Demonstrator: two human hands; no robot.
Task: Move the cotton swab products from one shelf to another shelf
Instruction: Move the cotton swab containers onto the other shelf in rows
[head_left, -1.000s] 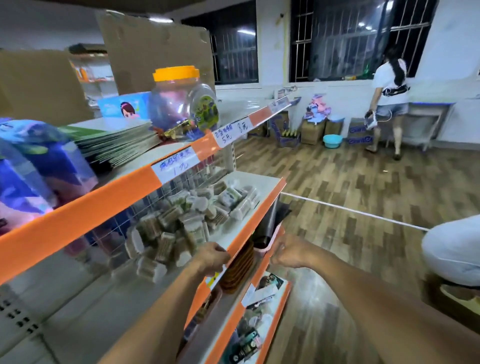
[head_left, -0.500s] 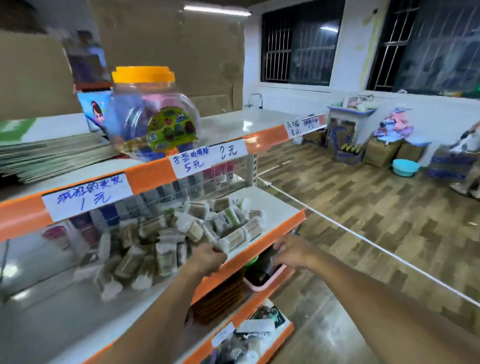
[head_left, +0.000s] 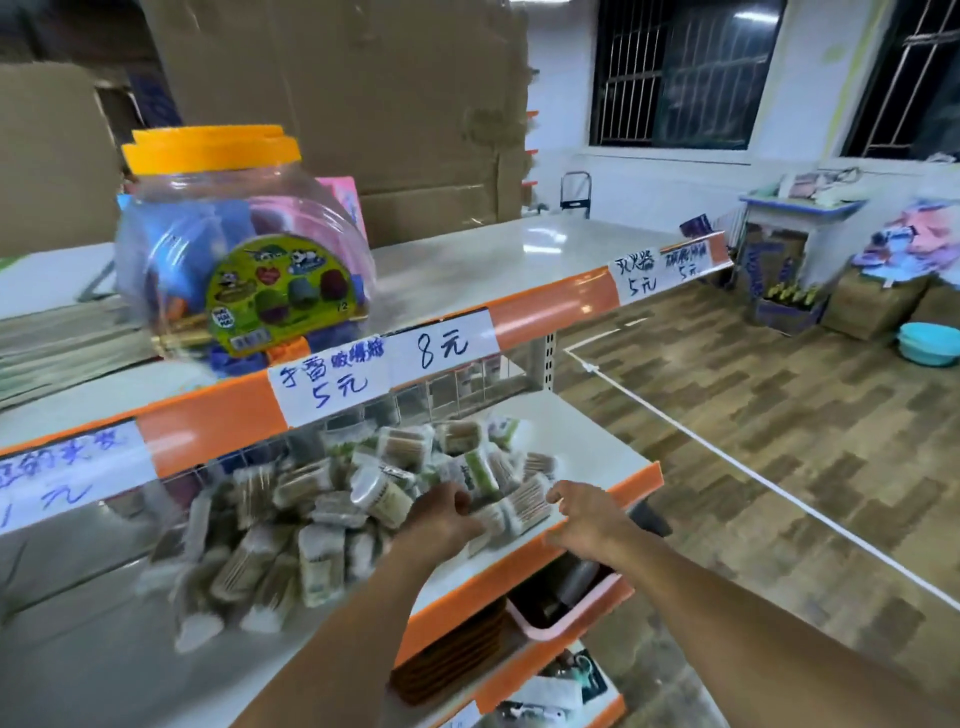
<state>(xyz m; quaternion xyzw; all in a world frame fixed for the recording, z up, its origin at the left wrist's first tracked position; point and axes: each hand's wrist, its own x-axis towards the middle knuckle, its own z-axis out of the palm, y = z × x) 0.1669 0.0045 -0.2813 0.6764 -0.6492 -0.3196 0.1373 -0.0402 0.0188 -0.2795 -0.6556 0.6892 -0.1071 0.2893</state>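
Overhead, toy jar (head_left: 244, 244), price labels (head_left: 332, 382), above swab packs (head_left: 322, 499)

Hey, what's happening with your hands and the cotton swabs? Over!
Left hand and right hand both at the heap of clear-wrapped cotton swab packs, middle white shelf. Grip unclear. Nothing blocking.

Wood-patterned floor (head_left: 753, 415), barred windows (head_left: 675, 73), white walls (head_left: 649, 187)

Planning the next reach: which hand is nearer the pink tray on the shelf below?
Right. The right hand hovers at the shelf edge almost directly above the pink tray; the left hand sits farther left, at the cotton swab packs.
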